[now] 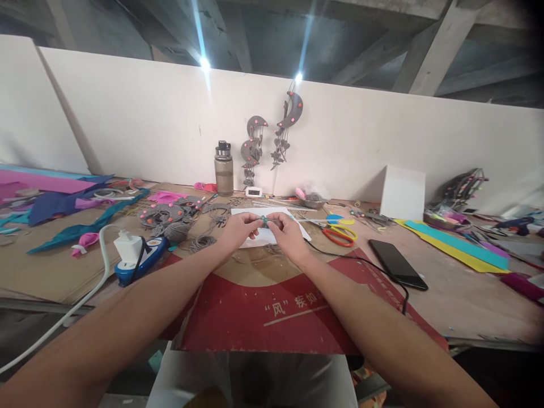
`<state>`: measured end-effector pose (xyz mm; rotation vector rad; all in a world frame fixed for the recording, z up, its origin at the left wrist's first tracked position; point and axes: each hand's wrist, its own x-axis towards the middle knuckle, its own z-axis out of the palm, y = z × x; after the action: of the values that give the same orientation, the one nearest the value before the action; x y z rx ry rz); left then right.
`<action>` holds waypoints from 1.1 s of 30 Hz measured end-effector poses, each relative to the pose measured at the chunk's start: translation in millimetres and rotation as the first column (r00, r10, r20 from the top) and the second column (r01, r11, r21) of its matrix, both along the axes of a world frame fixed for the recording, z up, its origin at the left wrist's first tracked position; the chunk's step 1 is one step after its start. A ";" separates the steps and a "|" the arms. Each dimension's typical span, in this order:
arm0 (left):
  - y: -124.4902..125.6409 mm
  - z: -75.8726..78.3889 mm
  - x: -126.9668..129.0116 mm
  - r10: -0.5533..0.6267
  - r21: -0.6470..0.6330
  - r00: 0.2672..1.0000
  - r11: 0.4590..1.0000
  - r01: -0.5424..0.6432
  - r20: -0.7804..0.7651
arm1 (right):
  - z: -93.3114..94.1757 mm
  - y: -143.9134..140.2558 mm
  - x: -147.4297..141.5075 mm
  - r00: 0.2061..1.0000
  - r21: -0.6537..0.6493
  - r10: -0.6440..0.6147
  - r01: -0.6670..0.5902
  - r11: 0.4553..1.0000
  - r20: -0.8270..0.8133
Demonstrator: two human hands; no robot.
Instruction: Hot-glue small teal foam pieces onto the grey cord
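Note:
My left hand [242, 229] and my right hand [285, 232] meet over a white sheet [250, 242] at the middle of the table. Between their fingertips they pinch a small dark green piece [264, 221], too small to name. Both hands are closed on it, thumbs and forefingers together. Under my wrists lies a red and brown cardboard sheet [255, 317]. Left of the hands are a coil of grey cord [202, 244] and grey felt shapes with coloured dots [170, 212]. Scissors with red and yellow handles [339, 234] lie to the right.
A blue power strip [142, 266] with a white plug and cable stands at the left. A black phone [397, 264] lies at the right, beyond a black cable. A water bottle [224, 170] stands at the back, near moon-shaped hangings [292, 110] on the white partition.

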<state>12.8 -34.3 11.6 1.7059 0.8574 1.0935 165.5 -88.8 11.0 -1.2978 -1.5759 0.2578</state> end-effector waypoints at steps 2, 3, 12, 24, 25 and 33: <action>1.8 -3.0 0.6 -0.037 -0.012 0.999 0.999 0.037 0.033 | 0.7 0.1 0.3 1.000 -0.011 -0.019 0.019 1.000 -0.009; 2.2 -4.1 0.9 -0.061 -0.020 0.997 0.998 0.062 0.046 | 1.2 0.3 0.9 1.000 -0.013 -0.024 0.024 1.000 -0.014; -0.9 4.1 -2.7 -0.165 -0.009 0.986 0.986 0.165 0.010 | 11.3 0.0 10.6 0.983 0.067 -0.044 0.032 0.997 0.179; -2.0 7.5 -4.2 -0.193 -0.010 0.975 0.981 0.193 -0.111 | 9.5 -2.9 9.9 0.935 0.177 -0.051 -0.013 0.984 0.351; -2.0 7.4 -3.6 -0.188 -0.028 0.977 0.982 0.186 -0.097 | 8.9 -2.4 9.8 0.941 0.173 -0.052 -0.008 0.985 0.335; -2.5 4.6 1.5 -0.115 -0.141 0.987 0.981 0.130 0.116 | 6.6 1.1 8.1 0.983 0.077 -0.053 0.040 0.996 0.176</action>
<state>14.4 -36.8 16.2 1.5414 0.7374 1.0031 173.6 -87.7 17.5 -1.3284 -1.6866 0.0546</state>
